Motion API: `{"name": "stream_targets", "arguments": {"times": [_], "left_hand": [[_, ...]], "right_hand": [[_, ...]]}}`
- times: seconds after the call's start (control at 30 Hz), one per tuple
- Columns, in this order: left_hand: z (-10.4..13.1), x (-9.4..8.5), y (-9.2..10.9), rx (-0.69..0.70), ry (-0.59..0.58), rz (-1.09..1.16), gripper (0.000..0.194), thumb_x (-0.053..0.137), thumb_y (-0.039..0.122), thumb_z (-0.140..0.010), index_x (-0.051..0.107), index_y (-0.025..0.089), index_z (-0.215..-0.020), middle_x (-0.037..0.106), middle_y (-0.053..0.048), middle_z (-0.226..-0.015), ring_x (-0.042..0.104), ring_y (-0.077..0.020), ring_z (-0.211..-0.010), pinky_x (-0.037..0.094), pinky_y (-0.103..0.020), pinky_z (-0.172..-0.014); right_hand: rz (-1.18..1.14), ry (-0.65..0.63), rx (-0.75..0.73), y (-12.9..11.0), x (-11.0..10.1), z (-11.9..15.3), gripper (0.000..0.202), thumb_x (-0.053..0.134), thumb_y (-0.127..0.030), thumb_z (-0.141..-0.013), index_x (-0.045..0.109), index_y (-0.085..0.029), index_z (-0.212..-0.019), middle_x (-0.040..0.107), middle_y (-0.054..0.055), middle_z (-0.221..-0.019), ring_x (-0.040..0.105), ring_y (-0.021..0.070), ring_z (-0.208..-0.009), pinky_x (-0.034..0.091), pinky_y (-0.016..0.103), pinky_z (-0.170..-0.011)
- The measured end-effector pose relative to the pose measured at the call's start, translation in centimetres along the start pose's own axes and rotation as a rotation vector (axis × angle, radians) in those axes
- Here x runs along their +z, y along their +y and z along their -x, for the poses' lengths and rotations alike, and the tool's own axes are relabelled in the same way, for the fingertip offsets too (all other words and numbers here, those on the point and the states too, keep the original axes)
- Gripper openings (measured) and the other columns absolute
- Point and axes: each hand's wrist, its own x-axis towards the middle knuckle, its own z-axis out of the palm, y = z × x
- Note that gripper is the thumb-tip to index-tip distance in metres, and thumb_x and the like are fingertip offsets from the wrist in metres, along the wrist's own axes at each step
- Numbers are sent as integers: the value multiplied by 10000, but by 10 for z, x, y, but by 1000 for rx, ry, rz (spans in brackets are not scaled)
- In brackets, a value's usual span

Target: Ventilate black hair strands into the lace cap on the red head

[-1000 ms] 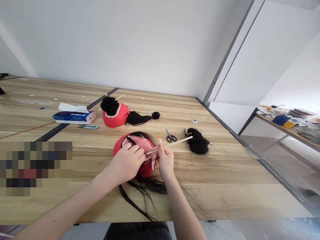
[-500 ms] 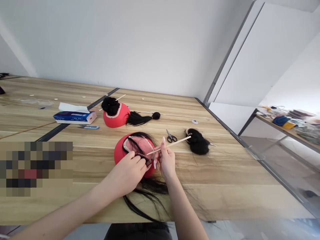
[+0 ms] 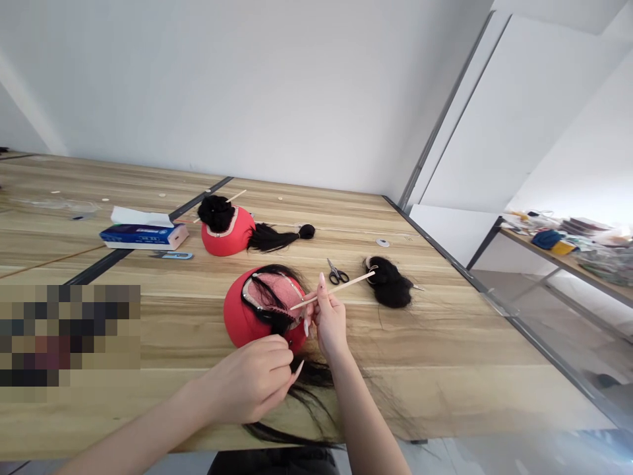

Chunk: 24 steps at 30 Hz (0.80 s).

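Note:
A red dome-shaped wig block [image 3: 240, 320] sits on the table in front of me, with a pinkish mesh wig cap [image 3: 270, 290] pinned on it. Black hair [image 3: 279, 323] hangs from the cap toward my side. At the near edge of the block, my left hand [image 3: 254, 379] is closed around a lock of that hair; its fingertips are partly hidden. My right hand [image 3: 329, 320] grips a thin pale wooden stick [image 3: 349, 284] between thumb and fingers, the stick's narrow end resting at the cap's right side.
Behind stands another red block [image 3: 230, 239] with bunched black hair [image 3: 216, 212] and a tied ponytail [image 3: 279, 237]. Scissors [image 3: 337, 272] and a black hair bundle [image 3: 390, 284] lie to the right. A blue tissue box [image 3: 143, 236] and light-blue thread snips [image 3: 175, 255] are on the left.
My left hand has moved from the cap down toward me, drawing the lock of hair along. My right hand and the stick have stayed almost in place.

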Motion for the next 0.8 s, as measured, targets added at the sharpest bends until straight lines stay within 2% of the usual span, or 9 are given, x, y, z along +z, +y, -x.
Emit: {"name": "stream_targets", "arguments": {"times": [0.17,0.57,0.8], "left_hand": [[3,7,-1,-129,68,73,300,418,79,-929,542,171,-672,517,-14,-658,442,-148,-646,402,-281,-663],[-1,11,4,-257,172,227,335,403,88,-942,467,177,-625,470,-1,-638,428,-124,-616,342,-255,-572],[-4,17,9,-516,325,328,350,393,129,-962,377,186,-617,437,12,-629,440,-104,-588,355,-219,-549]], "right_hand": [[36,-12,-62,2,-2,-1,452,661,-579,-778,586,-180,-578,499,-58,-400,406,75,-282,279,204,-273],[86,-4,-115,-3,3,1,389,694,-504,-767,575,-181,-585,523,-63,-425,444,74,-309,333,194,-309],[83,-16,-115,-4,2,2,429,679,-529,-784,558,-175,-576,529,-52,-432,453,74,-314,322,187,-300]]}}
